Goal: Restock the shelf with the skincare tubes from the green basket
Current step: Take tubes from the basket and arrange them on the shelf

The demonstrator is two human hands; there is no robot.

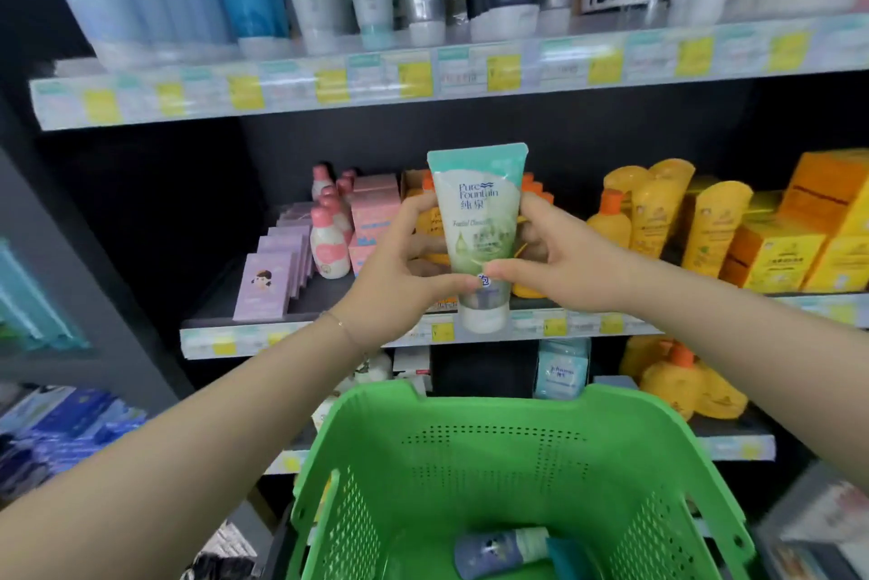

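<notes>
I hold the green cleanser tube (477, 222) cap-down between my left hand (399, 269) and right hand (559, 260), above the green basket (493, 452), next lifting it to the top shelf's front edge (423, 81) among the tubes.

Worn at head height, close before the shelving, facing forward and tilted down. Wide-angle: bows the upper shelf edge (423, 79) near the top, catches the middle shelf edge (244, 339) at mid-height and the rim of the green basket (498, 401) below. Centres on the left hand (399, 274) and right hand (569, 269) gripping the tube (477, 213) at arm's reach.
</notes>
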